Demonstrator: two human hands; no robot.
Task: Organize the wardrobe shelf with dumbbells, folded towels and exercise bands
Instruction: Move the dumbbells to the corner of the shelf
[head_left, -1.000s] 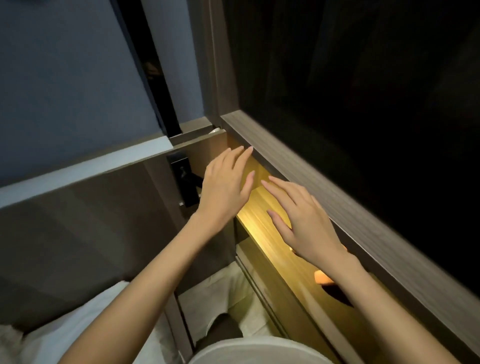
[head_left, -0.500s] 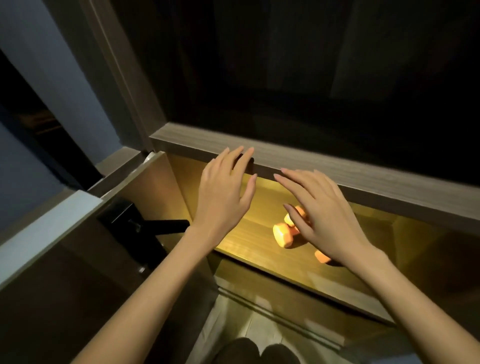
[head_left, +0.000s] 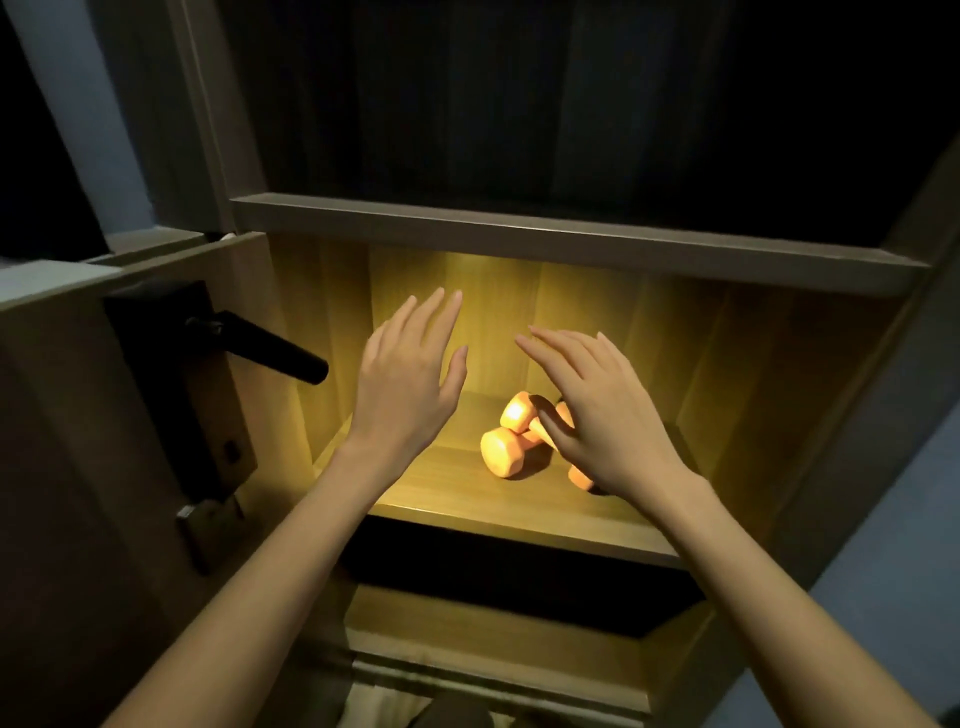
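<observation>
Wardrobe compartment, lit yellow wooden shelf (head_left: 441, 493), holds two orange dumbbells (head_left: 511, 441) lying crossed, right of centre. Left hand (head_left: 408, 387) and right hand (head_left: 602, 415) hover apart, fingers straight, holding nothing; right hand partly covers the far dumbbell.

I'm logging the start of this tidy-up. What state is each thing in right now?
Left hand: open, fingers straight, holding nothing.
Right hand: open, in front of the dumbbells; contact unclear.
Dumbbells: lying crossed on the shelf.
Shelf: lit.
Door: open.
</observation>
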